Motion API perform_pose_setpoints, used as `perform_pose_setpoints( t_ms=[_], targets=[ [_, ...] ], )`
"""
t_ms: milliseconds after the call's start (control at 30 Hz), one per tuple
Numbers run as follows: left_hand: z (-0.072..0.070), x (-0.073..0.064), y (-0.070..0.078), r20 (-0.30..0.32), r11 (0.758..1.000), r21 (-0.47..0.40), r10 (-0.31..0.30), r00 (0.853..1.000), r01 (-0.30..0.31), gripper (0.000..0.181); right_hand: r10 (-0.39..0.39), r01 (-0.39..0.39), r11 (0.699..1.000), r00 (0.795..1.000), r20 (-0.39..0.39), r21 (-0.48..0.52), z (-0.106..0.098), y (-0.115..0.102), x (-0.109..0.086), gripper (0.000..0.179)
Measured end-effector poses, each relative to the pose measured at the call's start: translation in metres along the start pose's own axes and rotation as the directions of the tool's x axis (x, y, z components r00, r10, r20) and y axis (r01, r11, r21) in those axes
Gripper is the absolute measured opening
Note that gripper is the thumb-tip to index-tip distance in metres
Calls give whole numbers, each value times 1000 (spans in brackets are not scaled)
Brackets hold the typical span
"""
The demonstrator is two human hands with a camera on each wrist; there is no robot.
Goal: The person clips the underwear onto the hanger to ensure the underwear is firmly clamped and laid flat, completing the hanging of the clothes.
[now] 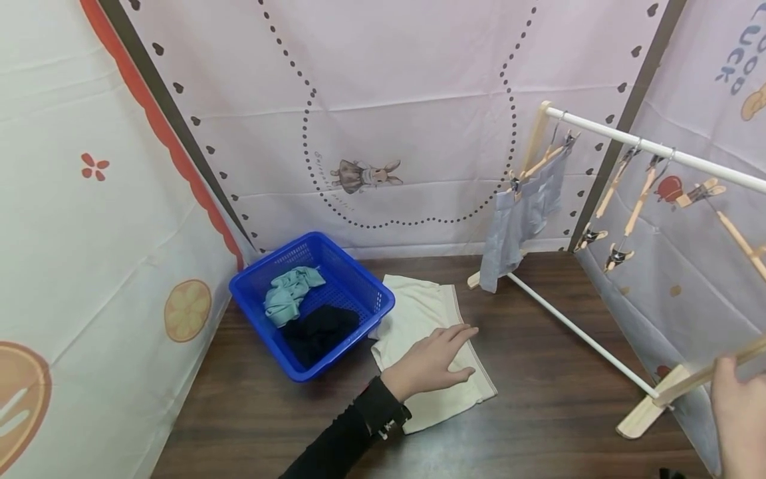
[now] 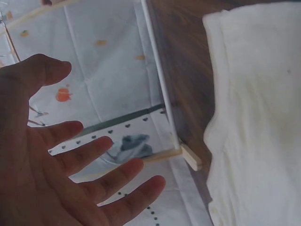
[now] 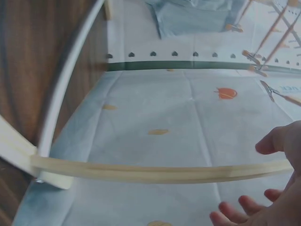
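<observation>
A cream cloth garment point(image 1: 419, 306) lies flat on the table beside the basket. Above it in the head view is my left hand point(image 1: 433, 362), and the left wrist view shows that hand's fingers point(image 2: 134, 200) spread with nothing in the palm. At the lower right, my right hand point(image 1: 739, 412) is beside the wooden upright point(image 1: 694, 379) of a small drying rack. From the right wrist, thumb and fingers point(image 3: 233, 214) lie apart on either side of that upright, not curled round it. A grey-blue garment point(image 1: 520, 213) hangs from a clip hanger at the rack's far end.
A blue plastic basket point(image 1: 311, 243) holds a teal cloth point(image 1: 293, 293) and a black cloth point(image 1: 320, 332). Several bare clip hangers point(image 1: 637, 199) hang from the white top rail point(image 1: 688, 159). A lower white bar point(image 1: 580, 332) runs close above the table. Printed cloth walls point(image 1: 407, 113) enclose the table.
</observation>
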State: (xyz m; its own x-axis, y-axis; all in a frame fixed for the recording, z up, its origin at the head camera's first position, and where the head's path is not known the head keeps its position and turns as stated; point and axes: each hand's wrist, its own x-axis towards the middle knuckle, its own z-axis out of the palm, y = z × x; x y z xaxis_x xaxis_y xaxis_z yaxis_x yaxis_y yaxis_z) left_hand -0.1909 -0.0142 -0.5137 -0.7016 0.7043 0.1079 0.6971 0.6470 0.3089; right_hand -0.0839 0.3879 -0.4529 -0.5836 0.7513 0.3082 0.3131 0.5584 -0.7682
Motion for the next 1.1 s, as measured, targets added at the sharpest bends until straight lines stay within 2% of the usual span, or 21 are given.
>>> perform_pose_setpoints(
  t_ms=[100, 200, 267, 367, 433, 500, 600, 667, 800, 900, 967, 1100],
  targets=[
    [-2, 0, 5, -25, 1000, 4, 24, 999, -24, 72, 28, -28, 1000, 1000, -10, 10, 2, -4, 14, 66],
    [-4, 0, 9, -40, 999, 2, 38, 998, -38, 71, 70, -70, 996, 997, 10, -51, 4, -7, 24, 53],
    [-6, 1, 12, -48, 999, 3, 43, 998, -43, 70, 122, -120, 992, 991, 55, -48, 6, -8, 28, 54],
    [-9, 4, 16, -58, 999, 1, 52, 997, -52, 69, 218, -214, 976, 966, 137, -38, 9, -9, 32, 62],
    [-14, 9, 19, -69, 998, -3, 58, 996, -59, 68, 229, -226, 973, 962, 148, -37, 11, -9, 34, 63],
    [-20, 17, 24, -87, 998, -21, 62, 994, -64, 66, 184, -177, 982, 976, 114, -69, 12, -7, 36, 61],
    [-33, 31, 34, -129, 995, -76, 52, 990, -62, 60, 94, -89, 990, 995, 44, -112, 14, -3, 38, 57],
    [-42, 44, 42, -177, 990, -122, 43, 983, -66, 55, 39, -38, 990, 999, 4, -136, 15, -2, 38, 56],
    [-61, 72, 55, -282, 972, -205, 52, 958, -113, 46, 33, -28, 982, 999, 23, -185, 14, -4, 41, 56],
    [-75, 96, 64, -322, 954, -257, 70, 944, -158, 44, 58, -44, 981, 996, 70, -191, 13, -5, 42, 56],
    [-83, 111, 70, -321, 947, -276, 69, 945, -163, 47, 53, -41, 985, 996, 72, -169, 14, -4, 42, 54],
    [-96, 143, 86, -275, 955, -273, 34, 961, -112, 60, 31, -25, 990, 999, 44, -139, 14, -2, 42, 52]
  ],
)
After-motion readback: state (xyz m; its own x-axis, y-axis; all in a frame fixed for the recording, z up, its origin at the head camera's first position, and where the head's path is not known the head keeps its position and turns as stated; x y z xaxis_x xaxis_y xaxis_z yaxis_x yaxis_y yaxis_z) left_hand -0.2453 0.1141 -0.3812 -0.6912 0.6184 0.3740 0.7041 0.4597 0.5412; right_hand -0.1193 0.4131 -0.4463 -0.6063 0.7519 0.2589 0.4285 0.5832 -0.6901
